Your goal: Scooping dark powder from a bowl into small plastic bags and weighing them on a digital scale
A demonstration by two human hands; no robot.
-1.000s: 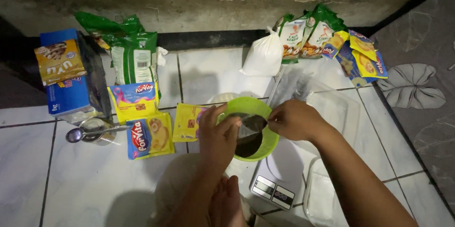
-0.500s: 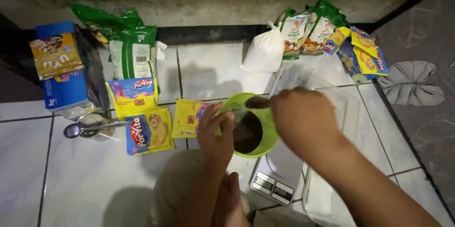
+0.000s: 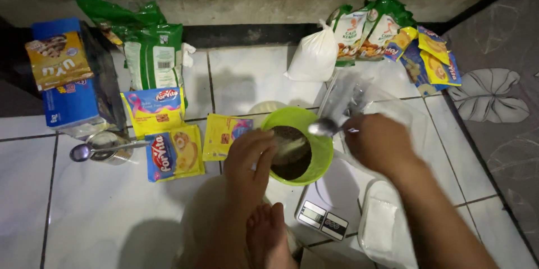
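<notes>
Counted around the one green bowl (image 3: 297,145): two hands, the left hand (image 3: 250,159) on its near rim and the right hand (image 3: 379,145) just right of it. Two spoons: one spoon (image 3: 325,128) at the bowl's right rim, another spoon (image 3: 104,150) far left. Three yellow sachets (image 3: 174,134) left of it. One white bag (image 3: 317,55) behind. One scale (image 3: 331,201) beneath. Beyond the bowl's right, perhaps six packets (image 3: 393,36), overlapping.

Right hand (image 3: 377,146) drawn back out of green bowl (image 3: 323,156) to its right rim, metal spoon (image 3: 324,128) lifted clear above edge; left hand (image 3: 251,160) slid further over near rim.
</notes>
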